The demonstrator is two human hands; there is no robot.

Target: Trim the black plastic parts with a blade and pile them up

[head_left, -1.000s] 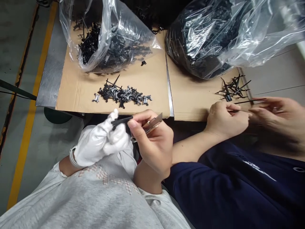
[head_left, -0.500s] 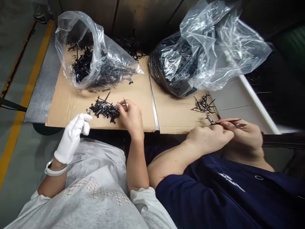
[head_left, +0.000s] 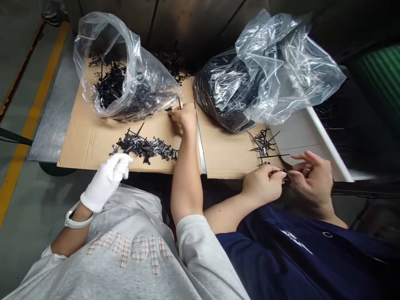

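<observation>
My left hand, in a white glove, rests at the near edge of the cardboard sheet, fingers curled loosely just below a row of small black plastic parts. Whether it holds anything is hidden. My right hand is stretched far forward, closed on a thin metal blade, with its fingertips at a loose black part near the mouth of the clear bag of black parts.
A second, fuller clear bag of black parts lies at the right. A co-worker in dark blue sits beside me; their two hands work a thin black piece by a small pile of black sprues. A yellow floor line runs on the left.
My right hand has left the row of parts and reached further forward to the bag's mouth. My gloved left hand has shifted slightly right along the cardboard's edge.
</observation>
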